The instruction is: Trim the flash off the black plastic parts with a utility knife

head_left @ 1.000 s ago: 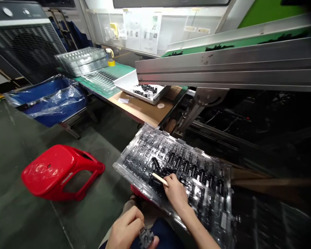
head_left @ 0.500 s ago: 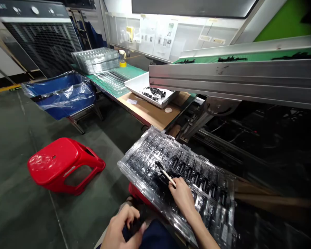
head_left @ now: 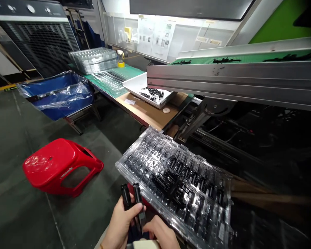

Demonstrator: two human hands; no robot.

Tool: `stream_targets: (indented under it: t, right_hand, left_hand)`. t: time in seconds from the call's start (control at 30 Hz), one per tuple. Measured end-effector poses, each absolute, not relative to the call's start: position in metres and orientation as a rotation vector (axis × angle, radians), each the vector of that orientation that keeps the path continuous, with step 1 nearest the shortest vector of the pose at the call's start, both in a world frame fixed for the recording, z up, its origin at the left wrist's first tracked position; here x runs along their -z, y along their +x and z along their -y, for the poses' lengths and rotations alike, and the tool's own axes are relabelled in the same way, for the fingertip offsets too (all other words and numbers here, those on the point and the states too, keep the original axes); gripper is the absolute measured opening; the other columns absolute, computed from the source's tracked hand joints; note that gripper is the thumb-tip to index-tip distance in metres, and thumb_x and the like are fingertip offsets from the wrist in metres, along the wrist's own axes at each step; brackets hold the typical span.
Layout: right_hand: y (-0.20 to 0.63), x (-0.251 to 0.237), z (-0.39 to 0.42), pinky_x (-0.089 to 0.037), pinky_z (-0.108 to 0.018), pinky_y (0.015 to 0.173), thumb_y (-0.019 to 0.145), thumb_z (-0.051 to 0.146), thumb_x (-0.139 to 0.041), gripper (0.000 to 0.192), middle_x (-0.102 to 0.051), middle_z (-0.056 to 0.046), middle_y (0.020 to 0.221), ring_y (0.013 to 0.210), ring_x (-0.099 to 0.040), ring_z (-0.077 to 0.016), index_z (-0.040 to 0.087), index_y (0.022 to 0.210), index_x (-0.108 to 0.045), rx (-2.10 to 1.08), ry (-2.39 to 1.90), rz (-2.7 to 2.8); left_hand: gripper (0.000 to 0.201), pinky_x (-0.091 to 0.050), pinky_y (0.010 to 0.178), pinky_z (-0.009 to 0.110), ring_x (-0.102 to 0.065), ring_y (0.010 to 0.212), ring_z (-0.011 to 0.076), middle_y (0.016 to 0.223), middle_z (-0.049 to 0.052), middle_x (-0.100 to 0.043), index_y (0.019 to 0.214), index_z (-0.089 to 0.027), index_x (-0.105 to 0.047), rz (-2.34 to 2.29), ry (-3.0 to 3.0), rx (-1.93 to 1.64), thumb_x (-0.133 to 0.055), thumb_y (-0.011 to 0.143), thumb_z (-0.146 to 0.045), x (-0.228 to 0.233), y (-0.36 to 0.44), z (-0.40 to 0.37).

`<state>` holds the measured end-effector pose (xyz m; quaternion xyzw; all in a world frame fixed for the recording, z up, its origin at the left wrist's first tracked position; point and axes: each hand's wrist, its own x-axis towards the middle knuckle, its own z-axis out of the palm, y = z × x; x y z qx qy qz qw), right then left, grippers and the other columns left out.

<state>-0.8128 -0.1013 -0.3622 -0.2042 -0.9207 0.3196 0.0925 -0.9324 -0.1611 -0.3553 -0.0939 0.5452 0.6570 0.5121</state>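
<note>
My left hand (head_left: 120, 218), at the bottom centre, is closed around two slim black plastic parts (head_left: 138, 199) that stand up side by side, their round ends upward. My right hand (head_left: 162, 231) is close beside it, fingers curled at the lower end of these parts; what it grips is hidden. A cream-coloured piece (head_left: 145, 245) shows at the bottom edge below the fingers. Past my hands lies a clear plastic tray (head_left: 131, 173) with rows of black parts in its slots. A loose heap of black parts (head_left: 171, 183) lies on top of it.
A red stool (head_left: 52, 162) stands left. Ahead, a table carries a white bin (head_left: 134, 83) of black parts, stacked clear trays (head_left: 93, 60) and a yellow-based bottle (head_left: 121, 60). The conveyor (head_left: 223, 79) reaches in from the right. A blue plastic-lined bin (head_left: 59, 100) stands beyond the stool.
My right hand has left the tray, where it held a thin whitish stick, and come down beside my left. My left hand has turned, and the two black parts now show upright.
</note>
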Motion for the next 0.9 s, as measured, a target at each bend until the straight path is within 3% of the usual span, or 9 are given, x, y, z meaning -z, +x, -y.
stream_targets:
  t: [0.13, 0.27, 0.47, 0.6, 0.7, 0.8, 0.9]
  right_hand:
    - [-0.800, 0.367, 0.057, -0.038, -0.018, 0.056, 0.072, 0.017, -0.033, 0.026, -0.049, -0.003, 0.073, 0.063, -0.050, -0.0108, 0.021, 0.090, -0.051, -0.773, -0.889, 2.845]
    - [-0.785, 0.391, 0.010, -0.031, -0.022, 0.043, 0.067, 0.010, -0.032, 0.042, -0.042, -0.005, 0.078, 0.050, -0.045, -0.0112, 0.023, 0.104, -0.044, -0.521, -1.109, 2.899]
    - [-0.785, 0.407, -0.006, -0.020, -0.021, 0.040, 0.066, 0.010, -0.036, 0.034, -0.038, -0.002, 0.074, 0.044, -0.037, -0.0082, 0.026, 0.093, -0.050, -0.446, -1.109, 2.952]
    - [-0.791, 0.391, -0.003, -0.026, -0.022, 0.042, 0.068, 0.022, -0.042, 0.017, -0.040, -0.003, 0.078, 0.050, -0.040, -0.0106, 0.021, 0.083, -0.050, -0.497, -1.169, 2.853]
    - [-0.798, 0.367, 0.002, -0.033, -0.023, 0.048, 0.070, 0.035, -0.041, 0.018, -0.043, -0.003, 0.073, 0.055, -0.043, -0.0117, 0.017, 0.072, -0.048, -0.583, -1.206, 2.733]
    - [-0.809, 0.335, 0.016, -0.035, -0.022, 0.046, 0.066, 0.045, -0.044, 0.030, -0.042, 0.000, 0.054, 0.049, -0.042, -0.0114, 0.016, 0.056, -0.043, -0.886, -1.319, 2.584]
    - [-0.825, 0.304, 0.039, -0.037, -0.023, 0.048, 0.056, 0.045, -0.055, 0.032, -0.048, -0.001, 0.053, 0.051, -0.045, -0.0132, 0.014, 0.058, -0.049, -1.763, -1.302, 2.174]
  left_hand:
    - [0.025, -0.044, 0.054, 0.030, -0.055, 0.057, 0.0168, 0.067, 0.007, -0.057, 0.081, -0.013, -0.044, -1.286, -0.249, -1.499, -0.056, 0.061, -0.023, 0.349, -0.935, 0.169]
    - [0.031, -0.042, 0.062, 0.027, -0.055, 0.069, 0.0196, 0.070, 0.008, -0.060, 0.081, -0.012, -0.050, -1.363, -0.143, -1.535, -0.062, 0.056, -0.025, 0.335, -0.935, 0.174]
    - [0.009, -0.037, 0.069, 0.020, -0.053, 0.073, 0.0152, 0.081, 0.004, -0.054, 0.065, -0.019, -0.060, -1.637, 0.490, -1.642, -0.055, 0.063, -0.025, 0.314, -0.930, 0.181]
    - [0.008, -0.040, 0.062, 0.021, -0.054, 0.066, 0.0142, 0.078, 0.004, -0.054, 0.066, -0.021, -0.059, -1.621, 0.644, -1.712, -0.051, 0.066, -0.023, 0.310, -0.931, 0.184]
    - [0.011, -0.040, 0.062, 0.020, -0.053, 0.067, 0.0138, 0.077, 0.005, -0.055, 0.069, -0.019, -0.060, -1.708, 0.724, -1.658, -0.050, 0.066, -0.019, 0.307, -0.933, 0.183]
    - [0.011, -0.040, 0.065, 0.020, -0.053, 0.070, 0.0148, 0.079, 0.006, -0.056, 0.069, -0.018, -0.061, -1.733, 0.717, -1.597, -0.051, 0.066, -0.018, 0.303, -0.935, 0.182]
    - [0.011, -0.042, 0.065, 0.022, -0.054, 0.071, 0.0177, 0.076, 0.006, -0.058, 0.072, -0.016, -0.059, -1.672, 0.515, -1.492, -0.055, 0.062, -0.020, 0.299, -0.935, 0.181]
